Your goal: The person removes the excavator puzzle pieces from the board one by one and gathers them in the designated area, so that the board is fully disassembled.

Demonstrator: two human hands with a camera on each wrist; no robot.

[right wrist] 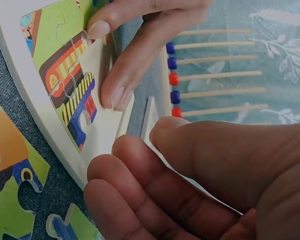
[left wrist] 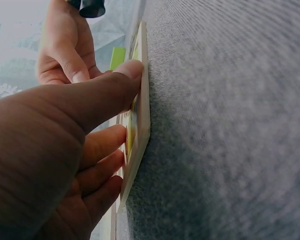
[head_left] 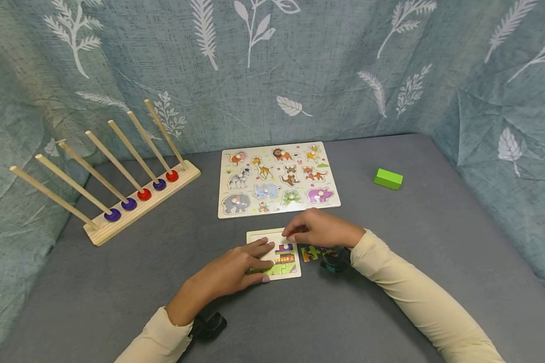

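A small wooden jigsaw tray (head_left: 298, 267) lies in front of me, with several joined pieces (head_left: 285, 259) in its lower and right part, showing red, yellow and green. My left hand (head_left: 238, 267) rests on its left side, fingers fairly straight; in the left wrist view the thumb (left wrist: 129, 70) touches the frame's near edge. Over the tray's upper right corner is my right hand (head_left: 322, 229), its fingers loosely bent and nothing visible between thumb and fingertips in the right wrist view. Loose jigsaw pieces (head_left: 310, 253) lie right of the tray, partly hidden by the right hand and wrist camera.
Behind the tray lies an animal knob puzzle board (head_left: 279, 194). A wooden peg stand (head_left: 141, 201) with red and blue rings stands at the left. A green block (head_left: 388, 179) sits at the right. Patterned cloth (head_left: 290, 75) hangs behind the grey table surface (head_left: 390, 252).
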